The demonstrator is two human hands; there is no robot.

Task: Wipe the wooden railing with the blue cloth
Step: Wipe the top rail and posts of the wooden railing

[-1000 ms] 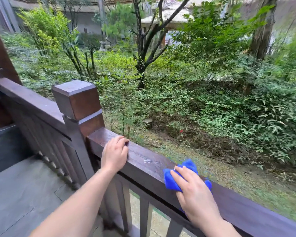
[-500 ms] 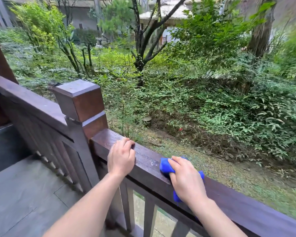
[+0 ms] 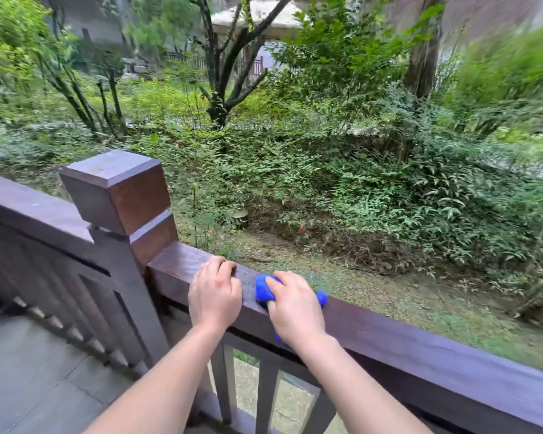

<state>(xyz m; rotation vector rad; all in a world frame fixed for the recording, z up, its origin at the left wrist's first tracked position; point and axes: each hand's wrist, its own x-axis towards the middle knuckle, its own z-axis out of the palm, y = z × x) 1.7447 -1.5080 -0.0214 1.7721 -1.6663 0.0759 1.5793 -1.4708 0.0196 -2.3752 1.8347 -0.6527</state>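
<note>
The dark brown wooden railing [image 3: 420,349] runs from a square post [image 3: 119,195] down to the lower right. My right hand [image 3: 295,308] presses a crumpled blue cloth [image 3: 262,288] onto the top of the rail, with bits of cloth showing on both sides of the hand. My left hand [image 3: 215,292] rests on the rail just left of the cloth, fingers curled over the far edge. The two hands are almost touching.
A second rail section [image 3: 29,211] leads off left from the post, with balusters [image 3: 223,383] below. Grey stone paving [image 3: 29,386] lies at lower left. Beyond the railing are a gravel strip, dense shrubs and trees [image 3: 217,73].
My right hand has slid the blue cloth leftward along the rail toward my left hand. The left hand stays on the rail; the camera view has shifted.
</note>
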